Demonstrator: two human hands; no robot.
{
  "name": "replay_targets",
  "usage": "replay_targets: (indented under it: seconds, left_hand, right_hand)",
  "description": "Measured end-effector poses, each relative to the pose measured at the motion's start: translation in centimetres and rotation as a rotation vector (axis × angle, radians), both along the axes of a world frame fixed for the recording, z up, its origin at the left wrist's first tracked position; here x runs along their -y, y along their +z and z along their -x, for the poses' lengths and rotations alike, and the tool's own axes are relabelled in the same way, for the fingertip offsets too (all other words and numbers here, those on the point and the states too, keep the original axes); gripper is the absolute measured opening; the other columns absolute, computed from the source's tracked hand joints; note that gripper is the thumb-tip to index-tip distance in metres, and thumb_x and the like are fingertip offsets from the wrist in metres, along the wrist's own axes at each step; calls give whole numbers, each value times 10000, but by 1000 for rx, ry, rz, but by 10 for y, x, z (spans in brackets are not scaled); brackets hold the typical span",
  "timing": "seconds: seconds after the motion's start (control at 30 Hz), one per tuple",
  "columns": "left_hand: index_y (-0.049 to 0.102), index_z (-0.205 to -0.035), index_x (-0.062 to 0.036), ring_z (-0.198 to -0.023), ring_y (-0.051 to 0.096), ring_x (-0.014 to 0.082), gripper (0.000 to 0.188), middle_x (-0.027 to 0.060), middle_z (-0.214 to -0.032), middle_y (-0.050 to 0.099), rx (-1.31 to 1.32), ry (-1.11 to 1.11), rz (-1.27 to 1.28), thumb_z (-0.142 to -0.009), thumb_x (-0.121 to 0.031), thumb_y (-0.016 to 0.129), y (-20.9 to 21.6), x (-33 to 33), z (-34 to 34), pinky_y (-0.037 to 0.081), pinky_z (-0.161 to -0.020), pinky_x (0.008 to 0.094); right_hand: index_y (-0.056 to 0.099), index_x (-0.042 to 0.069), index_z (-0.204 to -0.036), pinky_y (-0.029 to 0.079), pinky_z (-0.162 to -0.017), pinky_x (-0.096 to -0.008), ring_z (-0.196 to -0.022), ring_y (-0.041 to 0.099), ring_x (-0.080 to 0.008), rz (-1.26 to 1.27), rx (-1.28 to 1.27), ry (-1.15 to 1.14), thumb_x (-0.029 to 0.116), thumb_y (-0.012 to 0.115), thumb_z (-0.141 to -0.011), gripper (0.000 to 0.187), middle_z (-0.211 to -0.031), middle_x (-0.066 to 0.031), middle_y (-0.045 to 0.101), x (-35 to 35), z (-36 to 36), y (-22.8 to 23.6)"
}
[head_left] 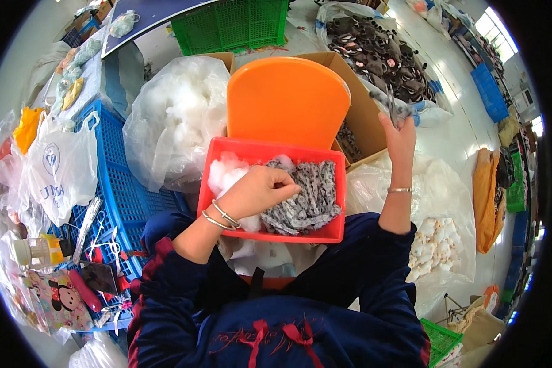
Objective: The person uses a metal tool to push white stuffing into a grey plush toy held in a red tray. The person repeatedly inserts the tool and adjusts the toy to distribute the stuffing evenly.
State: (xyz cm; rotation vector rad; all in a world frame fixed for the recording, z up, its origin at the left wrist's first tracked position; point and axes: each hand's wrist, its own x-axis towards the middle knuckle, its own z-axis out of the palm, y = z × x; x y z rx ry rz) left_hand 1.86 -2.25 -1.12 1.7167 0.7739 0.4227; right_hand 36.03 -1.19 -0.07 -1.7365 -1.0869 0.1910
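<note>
A red plastic tray (276, 151) rests at my lap, with white stuffing (227, 175) at its left and a pile of grey mottled plush pieces (310, 202) at its right. Over the tray, my left hand (260, 191) is closed, thumb against curled fingers beside the grey pieces. Whether anything small sits in that pinch is hidden. My right hand (400, 138) is raised to the right, beyond the tray, closed round a slim two-pronged metal tool (392, 101) that points away from me. A bit of grey mottled material (379, 97) shows beside the tool.
Behind the tray stands an orange seat (288, 98). A clear bag of stuffing (181, 116) lies left of it, a cardboard box (365, 113) right. Farther right sits a sack of dark plush pieces (374, 58). A blue crate (129, 202) holding tools flanks my left.
</note>
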Motion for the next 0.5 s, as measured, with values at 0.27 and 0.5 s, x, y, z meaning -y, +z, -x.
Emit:
replay_targets:
  seconds: [0.27, 0.5]
  left_hand:
    - [673, -850, 17, -631, 519, 30, 195, -26, -690, 600, 76, 265, -96, -914, -163, 632, 5, -19, 16, 434, -569, 210]
    - [655, -794, 40, -614, 518, 35, 225, -15, -663, 598, 28, 329, -152, -900, -155, 623, 7, -24, 22, 430, -545, 218]
  right_hand:
    - [616, -18, -1013, 474, -647, -303, -691, 556, -131, 271, -77, 347, 272, 613, -938, 300, -752, -57, 612, 14, 49, -30]
    - [678, -27, -860, 512, -704, -400, -772, 651, -328, 797, 324, 698, 366, 718, -756, 408, -794, -199, 663, 10, 102, -50]
